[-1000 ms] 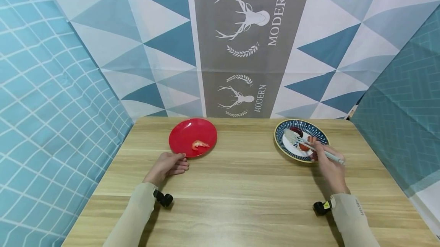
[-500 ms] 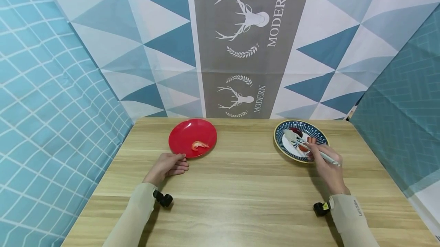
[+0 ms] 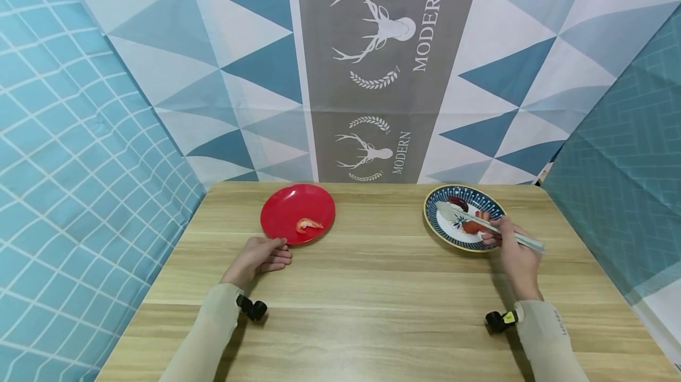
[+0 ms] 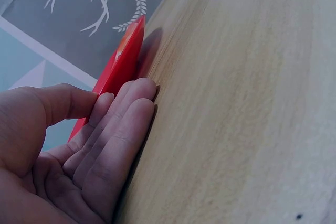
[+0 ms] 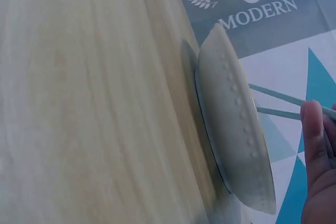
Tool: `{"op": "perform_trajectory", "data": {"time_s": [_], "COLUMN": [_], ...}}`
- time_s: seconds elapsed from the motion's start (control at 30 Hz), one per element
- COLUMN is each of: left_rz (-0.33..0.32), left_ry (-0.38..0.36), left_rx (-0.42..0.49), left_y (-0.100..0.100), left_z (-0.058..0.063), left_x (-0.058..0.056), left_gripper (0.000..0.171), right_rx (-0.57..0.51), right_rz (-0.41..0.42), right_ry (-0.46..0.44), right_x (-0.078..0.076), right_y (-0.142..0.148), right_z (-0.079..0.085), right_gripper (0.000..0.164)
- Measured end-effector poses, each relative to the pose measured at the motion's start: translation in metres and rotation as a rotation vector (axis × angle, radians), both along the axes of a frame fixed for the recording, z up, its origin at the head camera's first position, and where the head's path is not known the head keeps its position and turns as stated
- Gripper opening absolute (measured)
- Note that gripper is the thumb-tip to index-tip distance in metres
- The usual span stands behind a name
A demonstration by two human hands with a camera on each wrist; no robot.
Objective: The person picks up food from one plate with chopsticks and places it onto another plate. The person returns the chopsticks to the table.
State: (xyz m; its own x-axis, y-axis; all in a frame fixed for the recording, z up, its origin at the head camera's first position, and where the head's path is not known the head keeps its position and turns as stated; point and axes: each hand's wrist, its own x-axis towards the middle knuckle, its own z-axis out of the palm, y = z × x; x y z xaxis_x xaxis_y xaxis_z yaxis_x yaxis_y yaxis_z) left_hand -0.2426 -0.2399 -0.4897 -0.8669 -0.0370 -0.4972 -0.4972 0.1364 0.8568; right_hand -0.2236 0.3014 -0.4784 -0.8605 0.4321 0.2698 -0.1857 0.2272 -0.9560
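In the head view, a red plate (image 3: 284,207) with a shrimp (image 3: 308,225) on it lies at the left. My left hand (image 3: 260,256) holds its near rim, thumb on top and fingers below; the left wrist view shows the thumb tip on the rim. At the right, my right hand (image 3: 518,258) holds pale green chopsticks (image 3: 527,243) over a blue-patterned plate (image 3: 438,234). An orange-red food piece (image 3: 472,227) and a dark red one (image 3: 457,203) lie on it. A pale shape (image 3: 448,210) is at the chopstick tips; its kind is unclear. The right wrist view shows two sticks (image 5: 278,114).
Both plates stand near the back edge of a wood-grain table (image 3: 340,287). Behind it hangs a patterned cloth (image 3: 367,92) with a deer print, and a blue tiled-pattern cloth (image 3: 80,163) covers the left side. Dark wrist cameras sit on both sleeves.
My right hand has shifted slightly to the right, and the chopsticks' rear ends have swung right with it. The left hand and red plate have stayed in place.
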Motion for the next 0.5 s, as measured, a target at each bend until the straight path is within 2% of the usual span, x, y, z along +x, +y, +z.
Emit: {"op": "perform_trajectory", "data": {"time_s": [0.07, 0.1, 0.27, 0.4, 0.5], "left_rz": [0.002, 0.003, -0.002, -0.005, -0.006], "left_ry": [-0.003, -0.004, 0.011, 0.017, 0.014], "left_rx": [0.001, 0.0, 0.001, 0.004, 0.002], "left_y": [0.0002, 0.0001, -0.0002, -0.0006, -0.0006], "left_z": [0.0003, 0.0003, -0.0004, -0.001, -0.0009], "left_x": [0.0003, 0.0004, 0.0003, 0.0006, 0.0009], "left_gripper": [0.04, 0.04, 0.039, 0.039, 0.039], "right_rx": [-0.034, -0.018, 0.147, 0.196, 0.306], "right_rz": [0.009, 0.017, 0.058, 0.071, 0.043], "right_ry": [-0.018, -0.036, -0.112, -0.084, -0.025], "right_x": [0.0003, 0.001, 0.0025, 0.0028, 0.003], "right_y": [0.0011, 0.0017, 0.0063, 0.0064, 0.0042], "right_z": [-0.0002, -0.0004, -0.003, -0.003, -0.0042], "right_gripper": [0.047, 0.048, 0.057, 0.057, 0.052]}}
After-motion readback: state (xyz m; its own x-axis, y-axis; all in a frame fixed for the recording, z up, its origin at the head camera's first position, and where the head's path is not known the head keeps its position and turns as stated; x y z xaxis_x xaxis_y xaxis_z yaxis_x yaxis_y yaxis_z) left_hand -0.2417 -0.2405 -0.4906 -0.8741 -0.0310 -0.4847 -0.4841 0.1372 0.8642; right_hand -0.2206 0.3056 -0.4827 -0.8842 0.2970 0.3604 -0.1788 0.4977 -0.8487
